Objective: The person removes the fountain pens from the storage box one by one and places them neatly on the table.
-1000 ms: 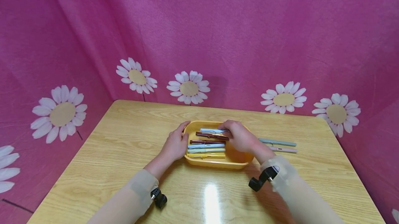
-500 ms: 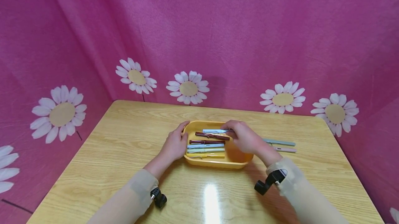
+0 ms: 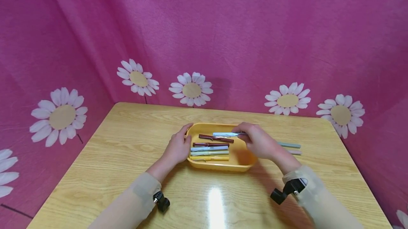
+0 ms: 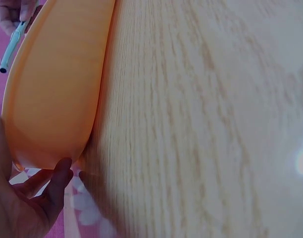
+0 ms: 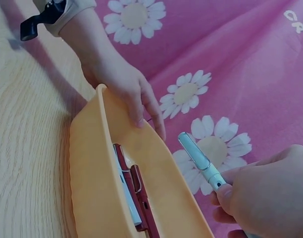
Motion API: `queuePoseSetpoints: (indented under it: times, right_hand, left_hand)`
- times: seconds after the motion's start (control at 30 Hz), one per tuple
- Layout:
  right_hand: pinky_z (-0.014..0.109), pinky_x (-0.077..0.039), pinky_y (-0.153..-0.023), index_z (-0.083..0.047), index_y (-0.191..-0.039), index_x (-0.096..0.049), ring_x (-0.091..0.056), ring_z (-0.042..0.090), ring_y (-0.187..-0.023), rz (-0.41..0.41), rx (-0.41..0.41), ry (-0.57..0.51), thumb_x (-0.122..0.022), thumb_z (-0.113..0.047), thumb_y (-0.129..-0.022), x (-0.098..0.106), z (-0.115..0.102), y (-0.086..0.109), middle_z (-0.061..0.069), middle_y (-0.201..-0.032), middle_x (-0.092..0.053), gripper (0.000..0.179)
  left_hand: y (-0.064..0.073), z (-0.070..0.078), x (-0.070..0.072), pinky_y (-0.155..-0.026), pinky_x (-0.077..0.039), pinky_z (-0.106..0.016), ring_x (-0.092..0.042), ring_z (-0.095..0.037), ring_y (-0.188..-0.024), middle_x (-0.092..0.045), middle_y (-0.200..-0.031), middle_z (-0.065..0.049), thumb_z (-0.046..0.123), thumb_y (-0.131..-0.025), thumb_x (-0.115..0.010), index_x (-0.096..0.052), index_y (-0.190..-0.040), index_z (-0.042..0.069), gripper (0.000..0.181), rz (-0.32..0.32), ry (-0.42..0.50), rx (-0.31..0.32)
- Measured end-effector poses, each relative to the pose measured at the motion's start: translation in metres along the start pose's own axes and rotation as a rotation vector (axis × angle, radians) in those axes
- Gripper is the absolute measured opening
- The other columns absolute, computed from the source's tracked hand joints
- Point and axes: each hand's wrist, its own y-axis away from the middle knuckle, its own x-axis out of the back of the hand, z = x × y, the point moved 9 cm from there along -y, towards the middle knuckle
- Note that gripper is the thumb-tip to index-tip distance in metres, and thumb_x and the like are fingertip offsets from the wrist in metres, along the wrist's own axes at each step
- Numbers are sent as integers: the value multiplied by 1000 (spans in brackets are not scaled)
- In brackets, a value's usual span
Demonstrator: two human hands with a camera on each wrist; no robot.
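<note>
Pens of several colours fill much of the left part of the yellow tray [image 3: 220, 167] in the head view, my main guide from this end of the link. The yellow pen [image 3: 209, 158], green pen [image 3: 209, 153], blue pen [image 3: 209, 148] and straight red pen [image 3: 211, 144] lie side by side along the tray's near side, in what I judge to be a finished row. A tilted red pen [image 3: 216, 138] lies askew farther back in the tray, so I count that part as unsettled. My right hand [image 3: 259, 142] pinches a pale pen [image 3: 224, 134] at the tray's far side, while my left hand [image 3: 178, 147] grips its left end. To the tray's right, a grey-green pen [image 3: 289, 145] and a lilac pen [image 3: 294, 152] lie on the table [image 3: 143, 126], partly hidden behind my right wrist. With five pens lying in the tray, one in hand and two outside, I read the arranging as partway along; whether the outside pair belongs in the tray, I cannot tell.

From the left wrist, I see fingers against the tray's end wall and the pale pen jutting past its far rim; the tray's inside is hidden.

From the right wrist, the pale pen sits between thumb and fingers, not yet released. Across the tray, the left thumb hooks inside the rim.
</note>
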Motion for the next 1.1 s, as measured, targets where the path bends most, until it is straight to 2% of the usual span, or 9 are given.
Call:
queuePoseSetpoints:
  times: [0.17, 0.37, 0.6, 0.87, 1.0, 1.1]
  right_hand:
    - [39, -58, -82, -3, -114, -75, -64, 18, -90, 16, 10, -21, -61, 14, -98, 9, 0, 9, -1, -101, -71, 28]
    - [37, -57, -80, -3, -115, -75, -63, 19, -90, 37, -6, -18, -60, 18, -96, 20, 4, 22, 0, -103, -71, 32]
    - [33, -56, -75, -1, -116, -73, -62, 20, -87, 55, -48, -45, -62, 21, -92, 35, 11, 41, 3, -104, -70, 35]
    - [30, -61, -76, 1, -115, -72, -65, 17, -85, 102, -81, -85, -66, 18, -95, 53, 25, 63, 4, -99, -67, 28]
    - [30, -59, -74, 0, -112, -72, -66, 19, -85, 138, -58, -40, -65, 20, -93, 60, 30, 74, 3, -98, -68, 28]
    - [30, -56, -74, -3, -112, -73, -63, 18, -86, 162, -58, 37, -66, 18, -93, 66, 35, 82, 0, -98, -69, 29]
  left_hand:
    - [0, -1, 1, -109, -47, -55, -61, -35, -129, -62, -143, -22, 14, -111, -48, -44, -161, 15, 50, 4, -2, 8]
    - [-1, -2, 0, -107, -49, -54, -63, -34, -125, -64, -141, -22, 14, -111, -47, -44, -161, 15, 50, 4, -4, 3]
    - [-1, -1, 0, -110, -46, -54, -60, -35, -130, -62, -143, -22, 14, -111, -48, -44, -161, 15, 50, 3, -6, 0]
    - [-1, -1, 1, -109, -48, -53, -62, -34, -127, -63, -141, -22, 13, -111, -48, -46, -160, 14, 49, 11, -8, -4]
    - [-1, -2, 0, -109, -48, -53, -62, -33, -127, -63, -142, -21, 13, -111, -48, -46, -160, 14, 50, 7, -6, -2]
    - [-1, -2, -1, -108, -48, -53, -62, -32, -127, -63, -142, -21, 13, -111, -47, -45, -161, 14, 50, 3, -2, 3]
